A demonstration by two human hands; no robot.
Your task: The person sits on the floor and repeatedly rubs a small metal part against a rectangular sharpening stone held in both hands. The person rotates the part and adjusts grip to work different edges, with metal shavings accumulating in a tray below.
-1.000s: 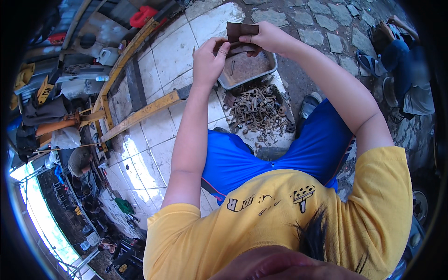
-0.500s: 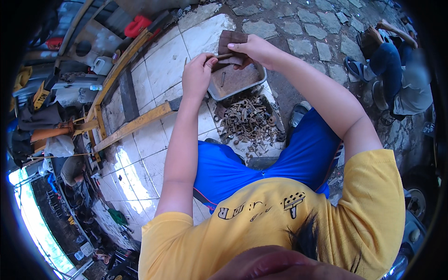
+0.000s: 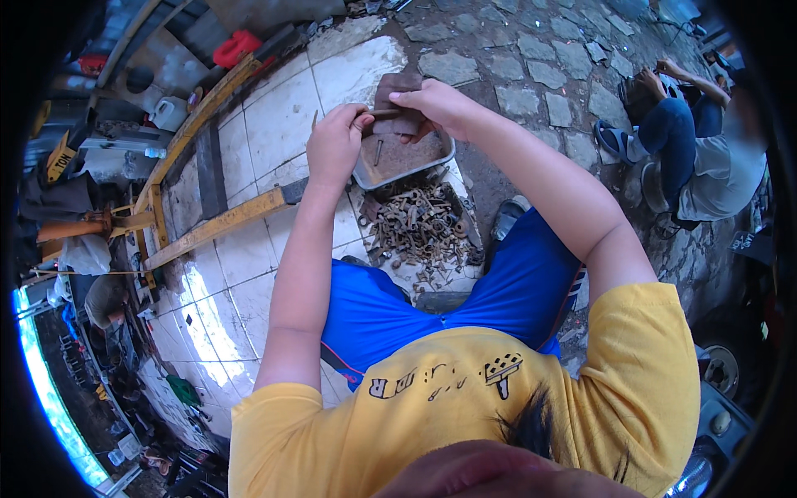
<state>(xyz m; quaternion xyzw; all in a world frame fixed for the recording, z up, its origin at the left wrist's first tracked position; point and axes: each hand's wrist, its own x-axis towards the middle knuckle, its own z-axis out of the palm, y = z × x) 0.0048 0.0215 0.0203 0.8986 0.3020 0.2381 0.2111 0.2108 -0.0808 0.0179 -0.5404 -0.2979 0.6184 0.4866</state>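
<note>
My left hand (image 3: 335, 143) is closed on one end of a thin rusty bolt (image 3: 381, 113), pinched between thumb and fingers. A dark brown piece of sandpaper (image 3: 398, 85) is in my right hand (image 3: 440, 106), its thumb on top. The sandpaper is folded around the bolt's other end, hiding that end. Both hands are held over a grey metal tray (image 3: 407, 176) with brown, dusty contents. Inside the tray lies one loose bolt (image 3: 378, 153). Nearer to me, a heap of rusty bolts and nuts (image 3: 419, 222) rests on the tiles.
A yellow metal frame (image 3: 217, 226) lies on the white tiled floor (image 3: 237, 286) to the left. Stone paving (image 3: 498, 70) spreads beyond the tray. At the right, another person (image 3: 706, 162) sits low. Part of a vehicle wheel (image 3: 721, 365) shows at the right rim.
The whole view has shifted, so the scene sits further left and slightly lower. My right hand and the sandpaper have moved slightly along the bolt; both hands keep their hold.
</note>
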